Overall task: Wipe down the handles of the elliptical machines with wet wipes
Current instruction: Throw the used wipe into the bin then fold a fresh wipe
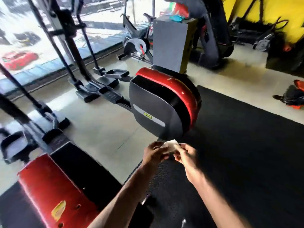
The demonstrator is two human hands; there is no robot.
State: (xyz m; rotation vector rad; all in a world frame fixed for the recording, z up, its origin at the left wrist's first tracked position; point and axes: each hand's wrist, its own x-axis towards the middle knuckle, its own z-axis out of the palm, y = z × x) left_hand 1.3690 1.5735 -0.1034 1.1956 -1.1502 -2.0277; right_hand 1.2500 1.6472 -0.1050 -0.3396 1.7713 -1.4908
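Observation:
A small white wet wipe (170,145) is held between both hands at the lower middle of the head view. My left hand (153,153) pinches its left edge and my right hand (186,156) pinches its right edge. Ahead stands an elliptical machine with a red and grey flywheel housing (164,104), its pedals (107,83) reaching left. Its black upright arms (72,38) rise at the upper left; the handle grips are out of frame. A second elliptical's red housing (54,191) sits at the lower left.
A black rubber mat (238,145) covers the floor on the right. A grey pillar (169,45) stands behind the machine, with an exercise bike (136,41) beside it. More equipment lines the yellow wall (263,14). A large window (21,46) fills the left.

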